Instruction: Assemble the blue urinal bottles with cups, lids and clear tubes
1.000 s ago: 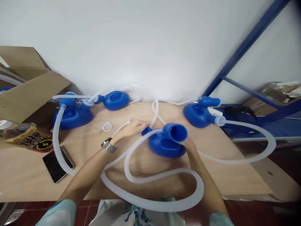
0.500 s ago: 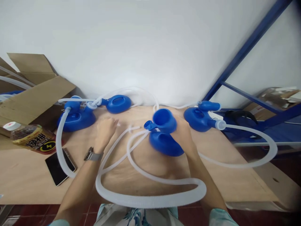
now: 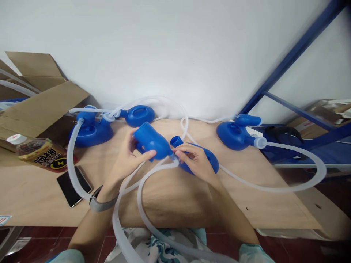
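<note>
A blue plastic cup (image 3: 153, 141) with a wide mouth lies tilted in my left hand (image 3: 130, 157), thumb across its side. Its mouth points up and to the left, its narrow end to the right. A translucent hose (image 3: 164, 165) meets that narrow end. There my right hand (image 3: 196, 160) is closed in a pinch; what lies between its fingertips is hidden. Behind and under my right hand rests a blue handled bottle (image 3: 212, 160), its open neck (image 3: 176, 141) showing above my fingers. The hose loops down over the table edge towards my lap.
More blue bottles with hoses stand at the left (image 3: 93, 137), back (image 3: 140, 116) and right (image 3: 233, 137). A drink bottle (image 3: 44, 155), a phone (image 3: 72, 188) and an open cardboard box (image 3: 46, 106) are on the left. A blue metal frame (image 3: 290, 58) rises at the right.
The cup has passed from my right hand to my left and turned, mouth to the left. My right hand now pinches by its narrow end. The hose loop has dropped lower.
</note>
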`<act>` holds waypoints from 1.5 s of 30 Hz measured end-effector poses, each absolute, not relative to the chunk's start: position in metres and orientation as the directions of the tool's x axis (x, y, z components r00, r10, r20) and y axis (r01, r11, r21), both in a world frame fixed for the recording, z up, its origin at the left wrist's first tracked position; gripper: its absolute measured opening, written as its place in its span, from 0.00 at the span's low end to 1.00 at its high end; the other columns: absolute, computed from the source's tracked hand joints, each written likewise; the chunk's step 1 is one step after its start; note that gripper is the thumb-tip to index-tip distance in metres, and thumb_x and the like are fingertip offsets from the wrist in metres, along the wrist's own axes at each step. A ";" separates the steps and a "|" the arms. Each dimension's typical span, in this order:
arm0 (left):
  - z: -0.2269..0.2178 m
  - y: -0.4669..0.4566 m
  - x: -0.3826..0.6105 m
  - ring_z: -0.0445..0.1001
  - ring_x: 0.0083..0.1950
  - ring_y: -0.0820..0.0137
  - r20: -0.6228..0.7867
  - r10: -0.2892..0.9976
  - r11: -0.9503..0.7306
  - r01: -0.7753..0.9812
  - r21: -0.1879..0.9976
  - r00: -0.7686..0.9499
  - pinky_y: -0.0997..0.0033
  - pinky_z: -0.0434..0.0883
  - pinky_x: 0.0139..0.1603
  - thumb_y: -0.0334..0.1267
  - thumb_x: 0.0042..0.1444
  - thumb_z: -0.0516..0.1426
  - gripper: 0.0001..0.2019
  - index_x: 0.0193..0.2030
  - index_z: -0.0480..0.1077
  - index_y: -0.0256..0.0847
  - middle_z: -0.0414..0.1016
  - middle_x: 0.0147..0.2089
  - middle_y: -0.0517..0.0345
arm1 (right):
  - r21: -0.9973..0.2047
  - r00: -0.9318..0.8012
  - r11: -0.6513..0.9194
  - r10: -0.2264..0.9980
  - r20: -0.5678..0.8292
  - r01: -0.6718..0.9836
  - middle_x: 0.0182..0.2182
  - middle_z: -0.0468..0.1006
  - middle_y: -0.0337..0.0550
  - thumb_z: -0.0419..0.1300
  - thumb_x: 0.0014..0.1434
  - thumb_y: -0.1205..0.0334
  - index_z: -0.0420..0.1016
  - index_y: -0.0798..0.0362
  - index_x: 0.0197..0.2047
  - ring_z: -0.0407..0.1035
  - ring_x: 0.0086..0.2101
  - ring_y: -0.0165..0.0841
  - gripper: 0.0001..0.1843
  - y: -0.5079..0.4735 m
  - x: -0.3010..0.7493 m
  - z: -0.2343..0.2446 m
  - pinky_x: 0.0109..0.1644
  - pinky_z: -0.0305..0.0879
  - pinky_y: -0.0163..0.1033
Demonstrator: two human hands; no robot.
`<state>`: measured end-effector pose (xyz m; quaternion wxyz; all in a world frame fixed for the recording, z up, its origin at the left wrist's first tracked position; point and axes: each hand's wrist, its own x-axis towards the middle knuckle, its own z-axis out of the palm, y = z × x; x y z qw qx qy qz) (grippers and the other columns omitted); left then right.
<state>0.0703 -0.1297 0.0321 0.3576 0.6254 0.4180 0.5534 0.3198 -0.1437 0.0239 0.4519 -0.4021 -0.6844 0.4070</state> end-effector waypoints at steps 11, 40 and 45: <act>0.049 -0.127 0.092 0.71 0.27 0.76 0.467 0.879 -0.441 0.210 0.873 -0.094 0.79 0.70 0.25 0.46 0.48 0.74 0.26 0.43 0.64 0.45 0.70 0.34 0.67 | -0.821 -0.209 0.497 0.867 0.453 0.279 0.38 0.85 0.43 0.65 0.69 0.57 0.88 0.44 0.47 0.79 0.39 0.36 0.09 -0.145 0.320 0.009 0.45 0.77 0.42; 0.035 -0.166 0.114 0.80 0.54 0.54 0.718 0.690 -0.682 0.250 0.687 -0.092 0.52 0.78 0.54 0.47 0.51 0.74 0.22 0.35 0.65 0.43 0.78 0.55 0.50 | -0.962 -0.028 0.243 0.970 0.241 0.123 0.30 0.80 0.36 0.78 0.44 0.49 0.88 0.47 0.38 0.75 0.37 0.40 0.18 -0.184 0.315 0.021 0.38 0.73 0.42; 0.020 -0.177 0.125 0.81 0.56 0.49 0.729 0.681 -0.707 0.194 0.680 -0.073 0.41 0.80 0.55 0.48 0.53 0.73 0.23 0.33 0.62 0.44 0.75 0.61 0.48 | -0.902 -0.007 0.314 0.945 0.326 0.296 0.20 0.65 0.34 0.80 0.39 0.47 0.71 0.49 0.19 0.61 0.26 0.31 0.24 -0.187 0.316 0.023 0.27 0.56 0.38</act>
